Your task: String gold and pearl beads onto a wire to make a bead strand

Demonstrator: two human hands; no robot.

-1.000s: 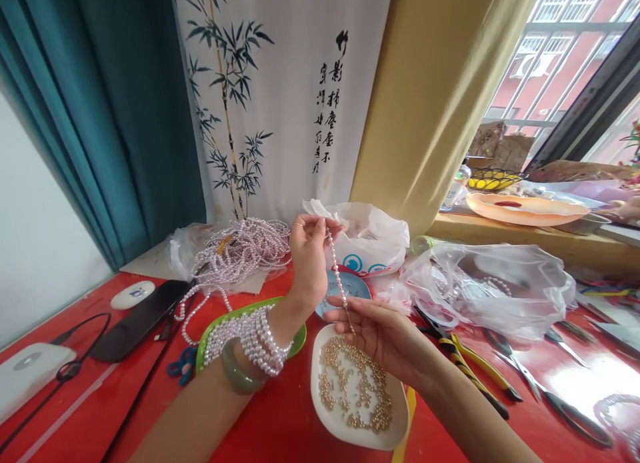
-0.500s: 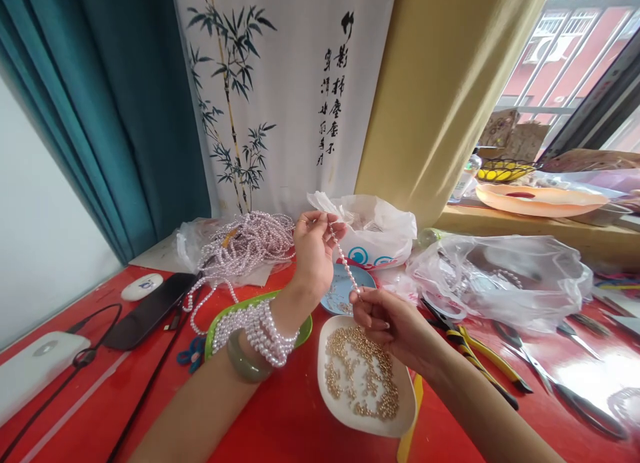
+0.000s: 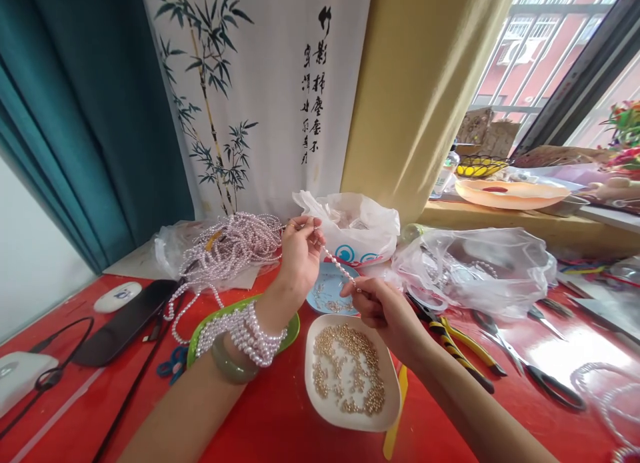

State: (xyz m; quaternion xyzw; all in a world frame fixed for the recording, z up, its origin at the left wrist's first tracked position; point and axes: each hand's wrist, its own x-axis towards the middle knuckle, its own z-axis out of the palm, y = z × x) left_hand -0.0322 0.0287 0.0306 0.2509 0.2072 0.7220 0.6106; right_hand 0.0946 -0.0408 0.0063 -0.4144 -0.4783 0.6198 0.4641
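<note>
Short pearl strand stretched above the blue dish, pinched shut at both ends: left hand up top, right hand below. Few pearls threaded; gold beads heaped untouched in white dish.

The left hand is raised at about eleven o'clock from the right hand, its forearm rising from the seven o'clock corner, palm turned toward the right, thumb and forefinger pinched together at the top. The right hand sits lower, its forearm entering from five o'clock, knuckles up, fingers curled, thumb and forefinger tips pinched and pointing toward ten o'clock.
</note>
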